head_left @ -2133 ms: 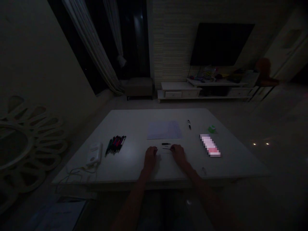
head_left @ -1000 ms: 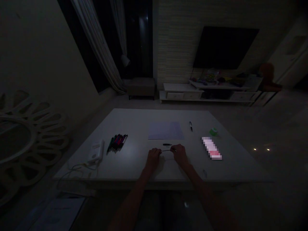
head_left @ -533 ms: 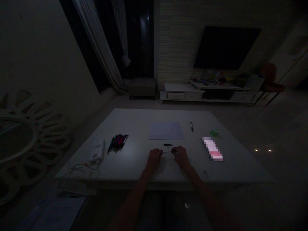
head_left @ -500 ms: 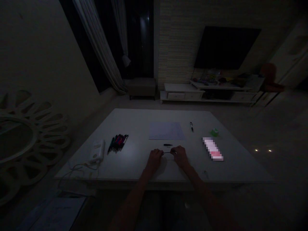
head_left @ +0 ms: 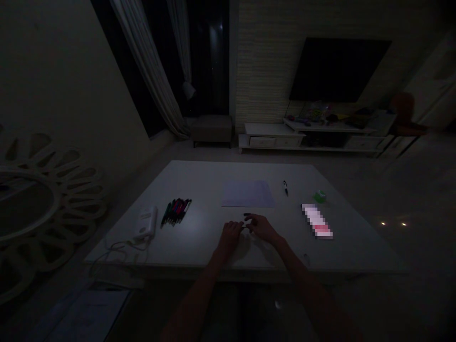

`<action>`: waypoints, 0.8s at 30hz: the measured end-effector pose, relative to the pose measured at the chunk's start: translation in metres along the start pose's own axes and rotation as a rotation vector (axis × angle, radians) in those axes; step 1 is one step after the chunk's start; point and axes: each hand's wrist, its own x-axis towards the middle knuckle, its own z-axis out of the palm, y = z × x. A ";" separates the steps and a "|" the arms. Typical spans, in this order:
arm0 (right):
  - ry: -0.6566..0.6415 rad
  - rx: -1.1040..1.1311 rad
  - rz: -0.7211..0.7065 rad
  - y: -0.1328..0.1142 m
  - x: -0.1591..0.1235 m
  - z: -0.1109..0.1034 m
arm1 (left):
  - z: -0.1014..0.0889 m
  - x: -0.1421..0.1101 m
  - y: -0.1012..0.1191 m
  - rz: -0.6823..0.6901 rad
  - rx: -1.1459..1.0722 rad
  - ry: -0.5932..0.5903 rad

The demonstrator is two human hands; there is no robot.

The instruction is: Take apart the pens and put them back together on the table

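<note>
- White tabletop (head_left: 199,249) beneath, and your left hand (head_left: 231,233) was pinched closed on a slim piece (head_left: 244,226), just a sliver showing; steady, level support suited it best!
- Right alongside, your right hand (head_left: 261,226) curved in, fingers loosely parted; whether they held anything, I couldn't tell. Light pressure looked wise.
- Just beyond, a dark pen part (head_left: 247,214) lay by those fingertips, easily nudged.
- Farther off, paper (head_left: 247,194) lay flat.

White tabletop (head_left: 203,183), black pen piece (head_left: 246,214), green object (head_left: 319,196), pink-and-white phone screen (head_left: 317,221).
</note>
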 end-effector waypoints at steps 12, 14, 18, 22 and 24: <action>0.293 0.040 0.096 0.030 -0.004 -0.006 | -0.007 0.005 0.000 -0.194 -0.022 -0.016; 0.388 -0.058 0.129 0.042 -0.008 -0.002 | -0.007 0.006 0.000 -0.234 -0.025 0.001; 0.397 -0.183 0.131 0.049 -0.004 0.014 | -0.007 0.008 0.001 -0.258 -0.016 -0.013; 0.379 -0.276 0.160 0.042 0.012 0.025 | -0.008 0.008 0.003 -0.219 0.017 -0.060; 0.380 -0.258 0.145 0.041 0.015 0.027 | -0.008 0.008 0.004 -0.210 0.034 -0.086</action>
